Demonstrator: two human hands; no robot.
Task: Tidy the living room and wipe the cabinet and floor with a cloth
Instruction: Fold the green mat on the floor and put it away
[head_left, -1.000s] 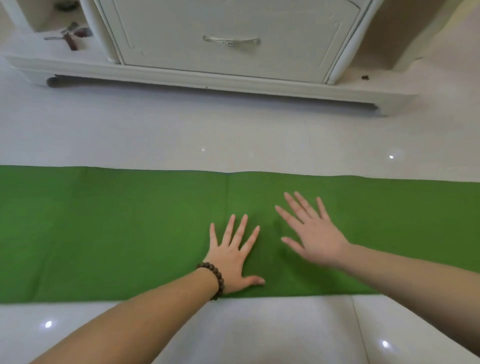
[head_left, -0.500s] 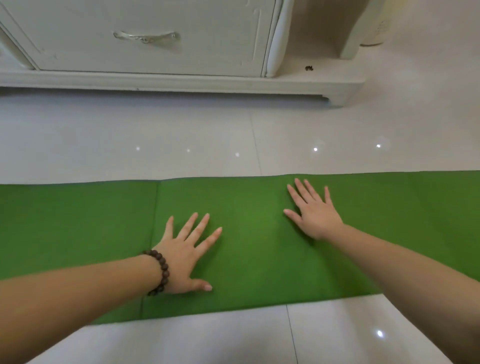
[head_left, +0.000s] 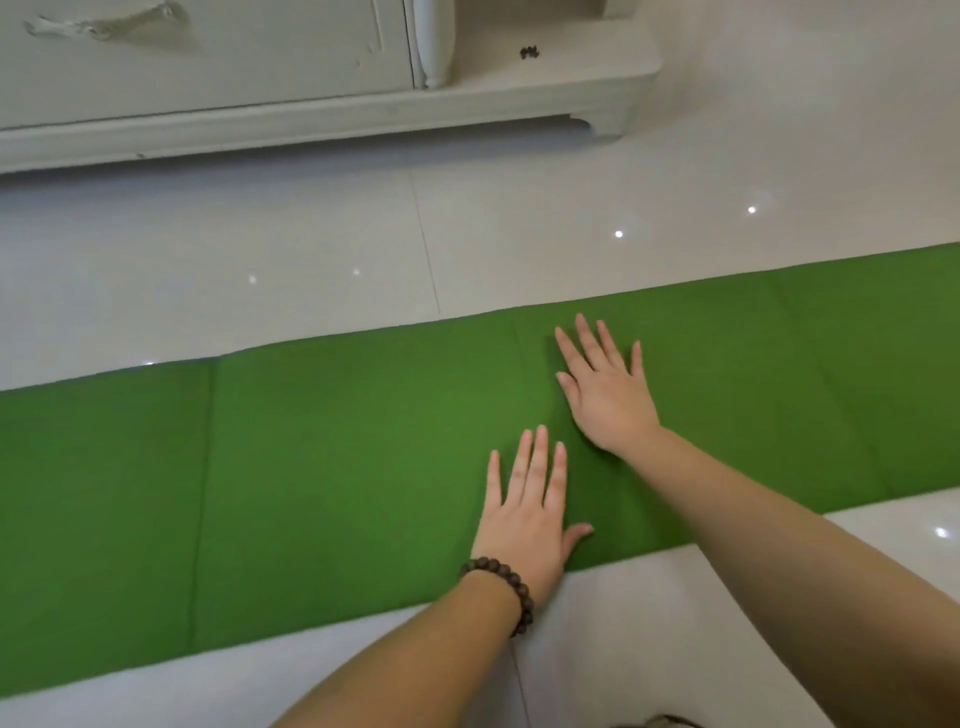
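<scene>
A long green cloth lies flat across the glossy white tile floor, running from the left edge up to the right edge. My left hand, with a dark bead bracelet on the wrist, presses flat on the cloth near its front edge, fingers spread. Just beyond it and to the right, my right hand also lies flat on the cloth, fingers apart. Neither hand holds anything. A fold crease runs across the cloth at the left.
A white cabinet with a drawer and a low base stands at the top left, its foot at the right end. A small dark object sits on the base ledge. Bare tile lies between cloth and cabinet.
The view has swung right and tilted, so the cloth now slants. My left hand slid right along the cloth and sits close to my right hand. Both stay flat and open.
</scene>
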